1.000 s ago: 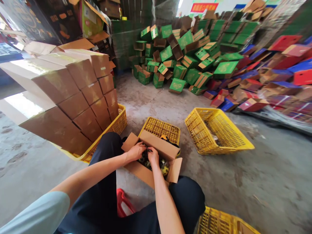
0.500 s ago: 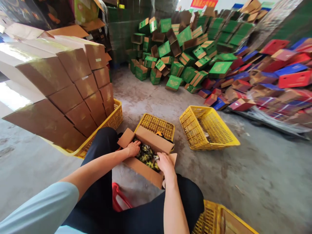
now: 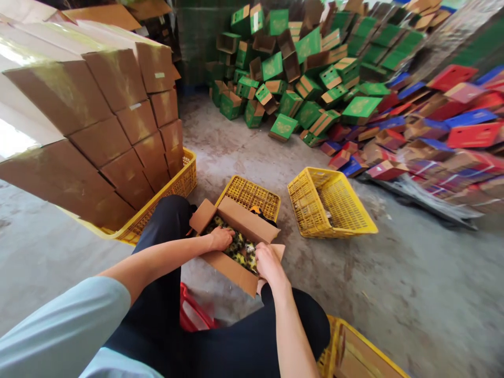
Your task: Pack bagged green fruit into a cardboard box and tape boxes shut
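An open cardboard box (image 3: 230, 271) sits between my knees with its flaps folded outward. Small yellow-and-black pieces (image 3: 239, 253) fill it, some with a shiny look like clear wrapping; their kind is too small to tell. Over the left part of these pieces lies my left hand (image 3: 221, 239), fingers stretched out and resting on them. At the box's right end my right hand (image 3: 269, 260) reaches in with fingers drawn together beside a shiny whitish bit. Its fingertips are partly hidden, so what they hold cannot be made out.
Behind the box is an upturned yellow crate (image 3: 252, 193). Another yellow crate (image 3: 331, 202) stands tilted to the right. Stacked cartons (image 3: 102, 136) rise on the left. Green boxes (image 3: 283, 126) and red-blue boxes (image 3: 472, 134) lie heaped farther back. A red object (image 3: 192, 310) is below me.
My left hand has moved slightly right over the pieces. My right hand stays at the box's right end. The camera view has tipped a little downward.
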`<action>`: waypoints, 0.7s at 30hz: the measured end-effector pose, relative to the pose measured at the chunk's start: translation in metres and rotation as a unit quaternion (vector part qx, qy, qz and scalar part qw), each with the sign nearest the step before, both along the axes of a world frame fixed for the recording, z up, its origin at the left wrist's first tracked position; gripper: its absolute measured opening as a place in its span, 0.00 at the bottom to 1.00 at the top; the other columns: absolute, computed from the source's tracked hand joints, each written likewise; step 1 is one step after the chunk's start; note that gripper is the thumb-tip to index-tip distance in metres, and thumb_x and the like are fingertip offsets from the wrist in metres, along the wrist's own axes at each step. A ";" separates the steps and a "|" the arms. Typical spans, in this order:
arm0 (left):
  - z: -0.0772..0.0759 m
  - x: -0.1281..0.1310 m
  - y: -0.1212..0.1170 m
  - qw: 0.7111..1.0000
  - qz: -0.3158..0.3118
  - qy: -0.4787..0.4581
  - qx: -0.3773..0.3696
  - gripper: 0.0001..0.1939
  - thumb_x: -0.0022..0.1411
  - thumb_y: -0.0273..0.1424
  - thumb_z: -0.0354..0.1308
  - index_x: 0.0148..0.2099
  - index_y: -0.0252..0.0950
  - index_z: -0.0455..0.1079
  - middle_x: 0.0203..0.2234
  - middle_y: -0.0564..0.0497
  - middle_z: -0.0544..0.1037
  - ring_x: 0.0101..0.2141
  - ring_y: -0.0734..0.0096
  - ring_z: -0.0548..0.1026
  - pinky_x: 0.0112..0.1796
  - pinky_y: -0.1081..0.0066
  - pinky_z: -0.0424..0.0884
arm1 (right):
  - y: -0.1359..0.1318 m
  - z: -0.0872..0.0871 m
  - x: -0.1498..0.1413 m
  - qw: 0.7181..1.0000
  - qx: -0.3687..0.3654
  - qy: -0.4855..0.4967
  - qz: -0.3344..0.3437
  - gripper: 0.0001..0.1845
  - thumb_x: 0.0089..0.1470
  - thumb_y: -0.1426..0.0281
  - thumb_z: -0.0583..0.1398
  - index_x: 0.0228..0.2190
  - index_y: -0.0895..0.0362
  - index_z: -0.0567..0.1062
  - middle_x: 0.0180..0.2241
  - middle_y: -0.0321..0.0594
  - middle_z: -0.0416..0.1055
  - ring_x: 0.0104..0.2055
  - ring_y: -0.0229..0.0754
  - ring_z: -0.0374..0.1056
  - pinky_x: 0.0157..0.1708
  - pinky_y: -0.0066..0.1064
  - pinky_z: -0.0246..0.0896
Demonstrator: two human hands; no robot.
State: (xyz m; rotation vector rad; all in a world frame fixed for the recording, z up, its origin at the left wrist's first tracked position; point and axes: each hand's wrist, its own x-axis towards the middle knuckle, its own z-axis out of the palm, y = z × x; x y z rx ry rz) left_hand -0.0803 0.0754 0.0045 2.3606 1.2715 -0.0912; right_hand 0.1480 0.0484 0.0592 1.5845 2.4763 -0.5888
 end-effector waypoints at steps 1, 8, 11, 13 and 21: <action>-0.001 0.001 0.000 1.000 0.003 0.000 0.000 0.07 0.63 0.24 0.60 0.35 0.35 0.79 0.47 0.41 0.78 0.50 0.54 0.76 0.47 0.63 0.71 | -0.003 -0.003 -0.005 1.000 -0.005 0.014 0.011 0.21 0.50 0.88 0.55 0.36 0.59 0.82 0.50 0.51 0.76 0.55 0.49 0.69 0.58 0.36 0.61; 0.004 0.000 -0.007 1.000 0.019 -0.003 0.009 0.06 0.62 0.28 0.63 0.41 0.33 0.79 0.47 0.40 0.77 0.49 0.54 0.76 0.51 0.61 0.70 | -0.009 -0.022 -0.045 0.996 -0.025 0.080 0.009 0.26 0.54 0.85 0.54 0.47 0.56 0.81 0.57 0.44 0.76 0.60 0.42 0.71 0.62 0.34 0.62; 0.009 0.000 -0.011 0.999 0.023 -0.025 0.022 0.14 0.63 0.36 0.65 0.48 0.34 0.77 0.47 0.40 0.77 0.49 0.52 0.76 0.51 0.60 0.70 | 0.001 -0.014 -0.034 0.996 -0.004 0.054 -0.067 0.27 0.61 0.82 0.49 0.54 0.56 0.77 0.58 0.46 0.75 0.61 0.41 0.70 0.63 0.34 0.60; 0.010 0.007 -0.012 0.997 0.004 -0.069 0.022 0.22 0.61 0.41 0.68 0.54 0.36 0.74 0.49 0.41 0.76 0.50 0.52 0.75 0.50 0.62 0.71 | 0.006 -0.009 -0.027 0.993 -0.002 0.022 -0.117 0.28 0.63 0.81 0.47 0.57 0.57 0.75 0.57 0.49 0.76 0.61 0.44 0.71 0.61 0.35 0.62; -0.004 0.043 -0.014 0.996 -0.004 -0.089 -0.020 0.22 0.59 0.38 0.70 0.52 0.34 0.73 0.44 0.43 0.80 0.46 0.54 0.77 0.51 0.64 0.69 | 0.021 -0.022 -0.043 0.974 -0.067 -0.088 -0.198 0.21 0.60 0.77 0.54 0.51 0.62 0.80 0.44 0.59 0.82 0.47 0.54 0.80 0.44 0.35 0.69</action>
